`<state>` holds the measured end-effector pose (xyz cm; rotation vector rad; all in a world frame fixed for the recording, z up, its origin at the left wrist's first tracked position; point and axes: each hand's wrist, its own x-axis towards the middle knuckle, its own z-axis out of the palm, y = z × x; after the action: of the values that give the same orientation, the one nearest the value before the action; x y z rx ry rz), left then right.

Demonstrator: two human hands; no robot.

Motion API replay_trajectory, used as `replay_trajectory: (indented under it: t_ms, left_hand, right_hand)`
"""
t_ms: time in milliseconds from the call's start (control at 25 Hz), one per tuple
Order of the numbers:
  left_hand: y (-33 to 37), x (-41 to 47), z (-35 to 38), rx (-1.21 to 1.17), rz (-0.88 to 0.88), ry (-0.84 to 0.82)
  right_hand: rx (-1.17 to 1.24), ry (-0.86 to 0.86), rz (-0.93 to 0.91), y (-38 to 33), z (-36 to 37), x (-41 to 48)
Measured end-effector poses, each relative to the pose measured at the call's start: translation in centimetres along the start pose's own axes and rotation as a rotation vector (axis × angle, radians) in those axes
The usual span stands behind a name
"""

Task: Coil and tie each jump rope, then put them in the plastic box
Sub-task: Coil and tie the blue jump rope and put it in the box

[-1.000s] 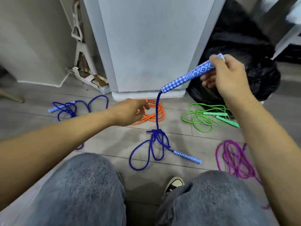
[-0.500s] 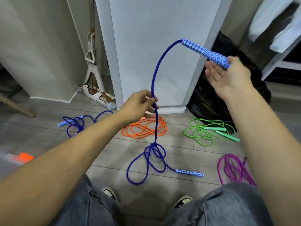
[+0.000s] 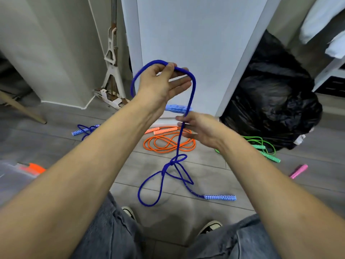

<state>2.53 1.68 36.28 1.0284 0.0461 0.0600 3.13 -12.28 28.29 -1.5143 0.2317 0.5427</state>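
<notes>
Coiling the rope (image 3: 191, 94)!
Left hand (image 3: 160, 83) pinches it at twelve, right hand (image 3: 200, 130) pinches lower; best feed even loops, clear tangle (image 3: 172, 162) at six.

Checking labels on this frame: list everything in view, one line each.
dark blue cord jump rope with blue-and-white patterned handles: 1, blue, over left hand, down through right hand to knot and loops on floor
second blue jump rope: 1, blue, floor far left
orange jump rope: 1, orange, coiled on floor by cabinet
green jump rope: 1, green, floor right, by bag
pink patterned handle: 1, pink, floor right
clear plastic box: 1, clear, orange latch, lower left edge
white cabinet: 1, white, centre back
mop: 1, whitish, left of cabinet
black plastic bag: 1, black, right of cabinet
left hand: pinches rope, raised
right hand: pinches rope, lower
</notes>
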Motion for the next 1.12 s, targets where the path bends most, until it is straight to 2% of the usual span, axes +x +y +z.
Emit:
replay_trajectory:
  t_ms: [120, 200, 280, 320, 360, 400, 440, 520, 600, 720, 880, 960, 1040, 1120]
  left_hand:
    - [1.0, 0.6, -1.2, -0.057, 0.068, 0.090]
    - [2.1, 1.4, -2.8, -0.055, 0.162, 0.191]
    - [2.8, 2.1, -4.4, -0.006, 0.240, 0.298]
    - [3.0, 2.3, -5.1, 0.034, 0.270, 0.341]
    - [3.1, 2.5, -5.7, 0.072, 0.295, 0.376]
    - [3.1, 2.6, -6.0, 0.100, 0.312, 0.393]
    - [2.9, 2.8, -6.2, 0.140, 0.315, 0.403]
    - [2.4, 2.9, -6.3, 0.271, 0.269, 0.411]
    - [1.6, 2.7, -6.3, 0.409, 0.197, 0.409]
    - [1.0, 1.6, -5.7, 0.572, 0.136, 0.280]
    - [0.2, -0.6, -3.0, 0.663, -0.019, -0.190]
    - [-1.5, -1.5, -1.6, 0.802, -0.051, -0.401]
    - [-3.7, -1.6, -0.8, 0.936, -0.014, -0.453]
    - [-5.0, -1.2, -0.6, 0.942, 0.034, -0.405]
  right_hand:
    - [-0.501, -0.136, -0.066, 3.1, 0.9, 1.3]
    - [-0.912, -0.139, -0.096, 4.5, -1.2, 2.4]
    - [-1.209, -0.060, 0.010, 5.4, -4.5, 3.1]
    - [-1.271, -0.021, 0.101, 5.7, -5.9, 3.2]
    - [-1.254, -0.007, 0.171, 5.7, -6.8, 3.0]
    - [-1.138, 0.005, 0.177, 5.2, -7.1, 2.8]
    - [-0.941, 0.045, 0.083, 4.2, -7.1, 2.8]
    - [-0.528, 0.159, -0.228, 0.6, -6.3, 1.3]
    - [-0.332, 0.260, -0.513, -3.6, -4.9, -1.1]
    - [-0.270, 0.285, -0.696, -6.5, -3.6, -3.9]
    - [-0.282, 0.325, -0.728, -7.8, -2.3, -5.0]
    - [-0.294, 0.311, -0.722, -8.2, -1.8, -5.5]
    - [-0.281, 0.259, -0.690, -8.0, -1.4, -5.9]
    - [-0.241, 0.190, -0.659, -7.8, -1.2, -6.2]
